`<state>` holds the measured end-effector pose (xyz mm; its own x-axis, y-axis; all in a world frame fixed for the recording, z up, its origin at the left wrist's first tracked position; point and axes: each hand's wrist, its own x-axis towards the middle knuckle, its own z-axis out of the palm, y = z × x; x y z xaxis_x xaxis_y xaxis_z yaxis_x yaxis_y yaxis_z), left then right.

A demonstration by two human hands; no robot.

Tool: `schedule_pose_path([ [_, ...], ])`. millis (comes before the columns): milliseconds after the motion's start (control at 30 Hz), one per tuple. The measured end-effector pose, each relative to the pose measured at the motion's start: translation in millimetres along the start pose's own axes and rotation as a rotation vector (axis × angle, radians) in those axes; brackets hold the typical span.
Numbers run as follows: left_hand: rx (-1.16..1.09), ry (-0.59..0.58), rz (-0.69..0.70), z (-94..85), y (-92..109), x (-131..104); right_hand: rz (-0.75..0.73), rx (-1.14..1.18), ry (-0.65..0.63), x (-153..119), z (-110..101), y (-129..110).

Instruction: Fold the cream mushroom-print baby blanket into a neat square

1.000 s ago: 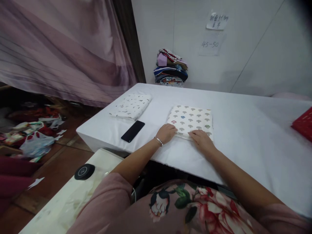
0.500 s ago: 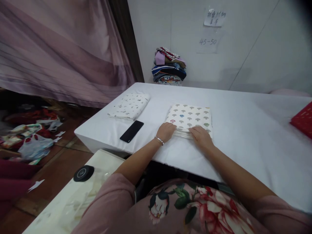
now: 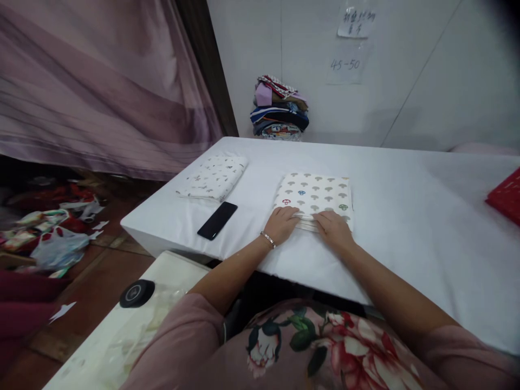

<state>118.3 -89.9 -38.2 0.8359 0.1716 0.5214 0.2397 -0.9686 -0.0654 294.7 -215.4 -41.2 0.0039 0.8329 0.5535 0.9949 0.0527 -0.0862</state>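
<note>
A folded white cloth with grey mushroom prints (image 3: 314,190) lies on the white-covered table (image 3: 390,227) in front of me. My left hand (image 3: 281,225) touches its near left edge, fingers together on the cloth; a silver bracelet circles the wrist. At the near edge, right of centre, my right hand (image 3: 333,230) has its fingertips on the folded layers. Both hands look closed on that edge, thumbs mostly hidden. Farther left lies another folded white cloth with small dark prints (image 3: 214,177), and a black phone (image 3: 218,220) rests between it and my left arm.
Behind the table, a stack of folded fabrics (image 3: 279,111) stands by the wall. Red cloth (image 3: 506,197) lies at the right edge. A round black object (image 3: 137,293) sits on a cream surface at lower left. Bags and clutter (image 3: 59,246) cover the floor at left.
My left hand has shifted slightly right along the near edge of the mushroom cloth, its fingers now pointing more to the right. My right hand has hardly moved. The view has shifted slightly.
</note>
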Motion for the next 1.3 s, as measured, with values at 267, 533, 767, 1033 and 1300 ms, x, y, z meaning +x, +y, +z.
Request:
schedule_pose_path([
  [267,-0.027,-0.053,-0.023,4.1,5,12,0.002,-0.001,-0.014,0,-2,-2],
  [533,-0.194,-0.051,-0.089,-3.6,7,5,-0.038,-0.004,-0.052,-5,-1,-6],
  [767,-0.286,-0.047,-0.187,-3.9,9,9,-0.006,0.017,-0.099,-3,-7,-12],
  [1033,-0.273,-0.032,-0.184,1.7,7,9,0.016,-0.046,-0.132,4,-6,-11],
  [1300,-0.116,-0.11,-0.115,-2.1,9,11,-0.014,-0.069,-0.14,2,-5,-9],
])
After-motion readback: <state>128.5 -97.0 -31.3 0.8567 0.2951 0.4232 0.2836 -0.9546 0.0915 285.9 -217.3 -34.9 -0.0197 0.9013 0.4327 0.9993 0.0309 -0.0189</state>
